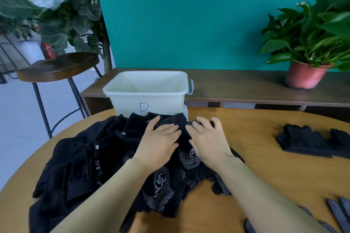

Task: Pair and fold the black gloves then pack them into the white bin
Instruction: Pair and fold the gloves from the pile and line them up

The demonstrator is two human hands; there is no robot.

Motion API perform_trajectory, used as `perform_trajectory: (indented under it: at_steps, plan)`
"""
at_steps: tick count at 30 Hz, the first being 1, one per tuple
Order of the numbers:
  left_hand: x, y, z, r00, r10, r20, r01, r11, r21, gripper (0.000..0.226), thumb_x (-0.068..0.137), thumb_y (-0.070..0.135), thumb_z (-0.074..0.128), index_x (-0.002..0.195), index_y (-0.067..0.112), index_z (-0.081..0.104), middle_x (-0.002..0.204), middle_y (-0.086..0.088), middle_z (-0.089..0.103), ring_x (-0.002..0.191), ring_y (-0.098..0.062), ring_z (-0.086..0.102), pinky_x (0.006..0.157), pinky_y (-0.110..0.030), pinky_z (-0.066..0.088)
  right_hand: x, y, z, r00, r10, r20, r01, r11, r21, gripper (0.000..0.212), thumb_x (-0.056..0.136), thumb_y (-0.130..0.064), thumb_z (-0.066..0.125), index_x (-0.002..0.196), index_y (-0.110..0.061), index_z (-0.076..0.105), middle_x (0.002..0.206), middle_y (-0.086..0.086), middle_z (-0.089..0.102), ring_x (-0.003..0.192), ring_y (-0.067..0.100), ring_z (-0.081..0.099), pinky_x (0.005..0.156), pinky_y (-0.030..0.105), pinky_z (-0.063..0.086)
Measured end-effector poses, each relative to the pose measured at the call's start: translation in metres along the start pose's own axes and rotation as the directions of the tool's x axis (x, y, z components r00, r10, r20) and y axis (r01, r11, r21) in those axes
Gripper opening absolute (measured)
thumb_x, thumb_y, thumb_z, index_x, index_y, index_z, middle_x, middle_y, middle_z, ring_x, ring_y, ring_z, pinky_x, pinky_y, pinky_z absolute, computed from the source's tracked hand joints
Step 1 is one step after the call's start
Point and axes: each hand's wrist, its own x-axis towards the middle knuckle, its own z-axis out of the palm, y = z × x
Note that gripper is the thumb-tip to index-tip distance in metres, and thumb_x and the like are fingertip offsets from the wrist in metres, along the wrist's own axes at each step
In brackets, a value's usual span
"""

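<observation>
The black gloves [117, 157] lie in a messy pile with white dots. Both hands, left [158, 143] and right [209, 140], rest flat and wide on top.

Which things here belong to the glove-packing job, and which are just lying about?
Job: heap of black fabric gloves; left hand and right hand, flat on it; white plastic bin marked B; small stack of black gloves at the right.
Lying about: green plant in a pink pot; round dark wooden stool; big-leaved plant at the left.
</observation>
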Motion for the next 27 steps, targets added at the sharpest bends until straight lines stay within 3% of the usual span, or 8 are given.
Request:
perform_trajectory:
  at_steps: [4,7,10,18,21,23,25,27]
  plan:
    - [-0.003,-0.003,0.005,1.000,-0.013,0.028,0.014,0.999,-0.031,0.047,0.059,0.029,0.090,0.103,0.020,0.076,0.107,0.011,0.074,0.102,-0.009,0.069,0.108,-0.043,0.020,0.008,-0.003,0.010,0.999,-0.013,0.044,0.012,1.000,0.006,0.041,0.065,-0.026,0.083,0.103,-0.014,0.071,0.088,0.002,0.072,0.100,0.028,0.064,0.092,0.048,0.030]
    - [-0.005,-0.002,0.006,0.997,-0.034,0.064,0.038,0.997,-0.062,0.047,0.061,0.029,0.086,0.106,0.022,0.075,0.107,0.013,0.073,0.102,-0.007,0.068,0.108,-0.043,0.020,0.012,-0.007,0.013,0.999,-0.020,0.039,0.020,1.000,0.005,0.015,0.068,-0.019,0.077,0.074,-0.019,0.064,0.066,-0.003,0.064,0.085,0.026,0.061,0.087,0.044,0.030]
    - [-0.007,0.000,0.004,0.994,-0.068,0.087,0.074,0.995,-0.072,0.046,0.065,0.032,0.080,0.109,0.022,0.074,0.108,0.013,0.073,0.103,-0.007,0.068,0.109,-0.042,0.019,0.014,-0.010,0.009,1.000,0.008,0.027,-0.010,0.998,0.055,0.027,0.071,-0.014,0.076,0.059,-0.021,0.053,0.053,-0.006,0.056,0.073,0.023,0.055,0.081,0.040,0.033]
    - [0.018,0.008,-0.064,0.945,-0.325,0.025,0.320,0.910,-0.263,0.029,0.098,0.035,0.044,0.107,0.033,0.071,0.091,0.014,0.073,0.090,-0.009,0.064,0.113,-0.040,0.018,0.019,-0.001,-0.058,0.990,0.074,-0.123,-0.036,0.958,0.285,0.017,0.090,-0.030,0.058,0.085,-0.027,0.074,0.085,-0.012,0.069,0.095,0.019,0.057,0.086,0.032,0.022]
    - [0.032,0.013,-0.105,0.901,-0.426,0.081,0.397,0.737,-0.547,0.018,0.096,0.031,0.057,0.099,0.024,0.074,0.086,0.004,0.075,0.082,-0.015,0.064,0.098,-0.042,0.045,0.022,0.009,-0.102,0.964,0.262,-0.054,-0.190,0.812,0.553,0.007,0.083,-0.031,0.069,0.085,-0.031,0.075,0.080,-0.013,0.068,0.097,0.020,0.059,0.092,0.036,0.033]
    - [0.038,0.020,-0.129,0.882,-0.442,0.163,0.425,0.597,-0.681,0.020,0.096,0.025,0.061,0.092,0.008,0.071,0.089,-0.013,0.074,0.079,-0.017,0.063,0.081,-0.039,0.051,0.020,0.016,-0.131,0.942,0.324,0.091,-0.275,0.587,0.761,0.003,0.077,-0.035,0.071,0.079,-0.032,0.073,0.075,-0.014,0.068,0.089,0.019,0.063,0.093,0.045,0.045]
    - [0.039,0.027,-0.149,0.870,-0.430,0.240,0.453,0.509,-0.732,0.024,0.097,0.019,0.061,0.089,-0.003,0.067,0.091,-0.026,0.070,0.074,-0.017,0.058,0.070,-0.037,0.051,0.012,0.020,-0.156,0.928,0.303,0.218,-0.324,0.364,0.873,0.006,0.081,-0.021,0.075,0.085,-0.017,0.073,0.083,-0.002,0.070,0.082,0.016,0.062,0.089,0.038,0.050]
    - [0.035,0.036,-0.166,0.860,-0.408,0.306,0.484,0.466,-0.740,0.026,0.096,0.020,0.062,0.093,-0.005,0.067,0.093,-0.025,0.071,0.076,-0.020,0.062,0.075,-0.042,0.054,-0.001,0.023,-0.178,0.919,0.238,0.316,-0.375,0.274,0.886,0.012,0.087,-0.008,0.071,0.094,0.001,0.070,0.089,0.008,0.069,0.082,0.014,0.060,0.077,0.020,0.051]
